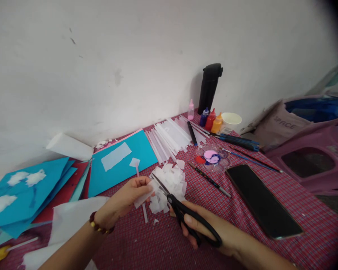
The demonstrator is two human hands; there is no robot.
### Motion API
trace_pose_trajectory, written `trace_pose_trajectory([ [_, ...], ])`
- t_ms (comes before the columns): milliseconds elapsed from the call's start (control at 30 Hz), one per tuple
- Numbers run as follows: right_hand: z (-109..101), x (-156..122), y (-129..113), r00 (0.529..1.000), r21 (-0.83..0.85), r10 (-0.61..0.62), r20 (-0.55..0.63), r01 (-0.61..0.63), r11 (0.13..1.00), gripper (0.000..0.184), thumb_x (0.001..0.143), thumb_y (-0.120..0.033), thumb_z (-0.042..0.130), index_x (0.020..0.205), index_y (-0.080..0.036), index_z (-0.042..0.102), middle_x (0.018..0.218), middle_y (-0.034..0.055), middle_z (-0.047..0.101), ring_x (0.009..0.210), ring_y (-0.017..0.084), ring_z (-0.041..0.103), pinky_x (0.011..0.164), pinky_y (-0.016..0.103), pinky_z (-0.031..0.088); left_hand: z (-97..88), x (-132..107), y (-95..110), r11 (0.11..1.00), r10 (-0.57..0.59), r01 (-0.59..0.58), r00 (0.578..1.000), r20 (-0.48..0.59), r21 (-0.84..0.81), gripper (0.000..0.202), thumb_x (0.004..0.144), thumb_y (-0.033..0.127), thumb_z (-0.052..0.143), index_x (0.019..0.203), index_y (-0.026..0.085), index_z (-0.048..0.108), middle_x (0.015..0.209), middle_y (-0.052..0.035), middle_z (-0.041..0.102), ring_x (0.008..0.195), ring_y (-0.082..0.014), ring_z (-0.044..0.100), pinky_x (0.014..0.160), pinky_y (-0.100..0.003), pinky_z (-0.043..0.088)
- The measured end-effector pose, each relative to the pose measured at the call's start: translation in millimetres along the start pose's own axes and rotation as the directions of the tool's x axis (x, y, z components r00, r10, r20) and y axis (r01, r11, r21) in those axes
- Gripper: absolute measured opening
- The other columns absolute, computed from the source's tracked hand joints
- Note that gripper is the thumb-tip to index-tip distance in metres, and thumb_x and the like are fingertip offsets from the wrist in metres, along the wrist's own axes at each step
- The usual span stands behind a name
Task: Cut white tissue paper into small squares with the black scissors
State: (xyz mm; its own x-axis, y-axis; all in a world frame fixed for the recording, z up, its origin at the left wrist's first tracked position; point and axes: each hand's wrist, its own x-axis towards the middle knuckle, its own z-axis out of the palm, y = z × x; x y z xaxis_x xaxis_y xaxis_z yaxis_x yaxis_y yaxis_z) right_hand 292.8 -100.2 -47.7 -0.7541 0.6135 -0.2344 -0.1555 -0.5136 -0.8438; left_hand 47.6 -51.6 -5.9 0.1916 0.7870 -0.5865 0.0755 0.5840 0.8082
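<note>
My left hand (126, 200) pinches a small strip of thin white paper (144, 195) between thumb and fingers. In my right hand (199, 221) is a pair of black-handled scissors (180, 210), fingers through the loops. The blades are slightly parted and point up and left, close to the strip. Behind and beneath them lies a heap of small cut white paper pieces (171, 180). A pale straw (145, 213) runs under my left hand, with a white paper square (134, 162) by its upper end.
Blue card (142, 150) bears a paper rectangle (116, 156). White strips (169, 137), paint bottles (210, 119), a paint palette (225, 159) and a black flask (210, 88) stand or lie behind. A phone (263, 202) lies right; blue sheets with white tufts (42, 187) lie left.
</note>
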Motion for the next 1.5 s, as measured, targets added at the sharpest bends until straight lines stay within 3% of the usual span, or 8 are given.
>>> trace_pose_trajectory([
  [167, 0, 2, 3, 0.996, -0.017, 0.044, -0.082, -0.046, 0.999, 0.055, 0.080, -0.064, 0.057, 0.102, -0.014, 0.052, 0.066, -0.0036, 0.052, 0.040, 0.003, 0.041, 0.037, 0.016, 0.032, -3.2, 0, -4, 1.000, 0.002, -0.002, 1.000, 0.005, 0.013, 0.024, 0.065, 0.034, 0.075, 0.070, 0.016, 0.060, 0.059, 0.0029, 0.061, 0.048, -0.0064, 0.048, 0.048, -0.018, 0.033],
  [267, 0, 1, 4, 0.994, -0.003, 0.050, -0.099, -0.051, 0.999, 0.054, 0.080, -0.064, 0.058, 0.102, -0.014, 0.053, 0.067, -0.0032, 0.052, 0.042, 0.004, 0.043, 0.039, 0.017, 0.033, -7.3, -1, -4, 0.999, -0.008, 0.009, 1.000, -0.021, 0.050, 0.024, 0.066, 0.034, 0.074, 0.069, 0.016, 0.059, 0.058, 0.0027, 0.060, 0.044, -0.0056, 0.043, 0.042, -0.018, 0.027],
  [400, 0, -2, 1, 0.998, 0.046, 0.010, -0.059, -0.008, 0.999, 0.057, 0.081, -0.064, 0.057, 0.108, -0.014, 0.054, 0.079, 0.0005, 0.054, 0.057, 0.007, 0.050, 0.054, 0.020, 0.038, -13.6, -1, 2, 0.998, 0.049, -0.047, 0.994, -0.093, 0.031, 0.026, 0.065, 0.034, 0.075, 0.066, 0.016, 0.056, 0.052, 0.0061, 0.053, 0.042, -0.0049, 0.039, 0.043, -0.018, 0.026],
  [600, -3, -4, -1, 0.998, 0.000, 0.055, 0.016, -0.055, 0.998, 0.059, 0.083, -0.064, 0.055, 0.114, -0.014, 0.053, 0.078, 0.0004, 0.053, 0.058, 0.008, 0.049, 0.054, 0.022, 0.035, -15.9, 2, 17, 0.990, 0.142, -0.144, 0.979, -0.147, -0.002, 0.024, 0.068, 0.034, 0.074, 0.068, 0.017, 0.057, 0.052, 0.0061, 0.054, 0.044, -0.0059, 0.043, 0.046, -0.019, 0.030],
  [867, -2, -3, -3, 1.000, -0.008, 0.006, 0.030, -0.006, 1.000, 0.055, 0.083, -0.064, 0.054, 0.105, -0.014, 0.051, 0.078, -0.0001, 0.052, 0.056, 0.007, 0.049, 0.052, 0.020, 0.036, -1.8, 4, 5, 0.997, 0.064, -0.060, 0.995, -0.081, 0.047, 0.026, 0.065, 0.036, 0.076, 0.068, 0.016, 0.060, 0.053, 0.0050, 0.056, 0.043, -0.0055, 0.041, 0.044, -0.019, 0.028],
  [1200, 0, 0, -7, 1.000, -0.023, 0.009, 0.015, -0.009, 1.000, 0.052, 0.082, -0.065, 0.054, 0.097, -0.016, 0.050, 0.073, -0.0022, 0.051, 0.051, 0.006, 0.047, 0.047, 0.019, 0.035, 4.5, 7, 1, 0.999, 0.042, -0.040, 0.998, -0.054, 0.036, 0.024, 0.065, 0.032, 0.075, 0.067, 0.017, 0.057, 0.054, 0.0047, 0.056, 0.045, -0.0073, 0.046, 0.047, -0.020, 0.031],
  [1367, 0, 0, -5, 0.997, -0.060, 0.039, -0.060, -0.042, 0.997, 0.054, 0.080, -0.066, 0.055, 0.098, -0.015, 0.051, 0.067, -0.0037, 0.051, 0.044, 0.005, 0.044, 0.040, 0.017, 0.031, 5.5, 10, 1, 0.997, 0.055, -0.053, 0.998, -0.035, 0.047, 0.025, 0.065, 0.033, 0.075, 0.066, 0.016, 0.057, 0.053, 0.0047, 0.055, 0.044, -0.0065, 0.044, 0.045, -0.020, 0.028],
  [1500, 0, 2, 1, 0.989, -0.034, 0.070, -0.127, -0.075, 0.997, 0.055, 0.078, -0.067, 0.056, 0.096, -0.015, 0.051, 0.063, -0.0051, 0.050, 0.040, 0.004, 0.041, 0.037, 0.017, 0.029, 0.5, 7, 1, 1.000, 0.015, -0.015, 1.000, 0.003, -0.004, 0.026, 0.064, 0.032, 0.076, 0.078, 0.016, 0.061, 0.063, 0.0032, 0.060, 0.049, -0.0071, 0.049, 0.046, -0.020, 0.032],
])
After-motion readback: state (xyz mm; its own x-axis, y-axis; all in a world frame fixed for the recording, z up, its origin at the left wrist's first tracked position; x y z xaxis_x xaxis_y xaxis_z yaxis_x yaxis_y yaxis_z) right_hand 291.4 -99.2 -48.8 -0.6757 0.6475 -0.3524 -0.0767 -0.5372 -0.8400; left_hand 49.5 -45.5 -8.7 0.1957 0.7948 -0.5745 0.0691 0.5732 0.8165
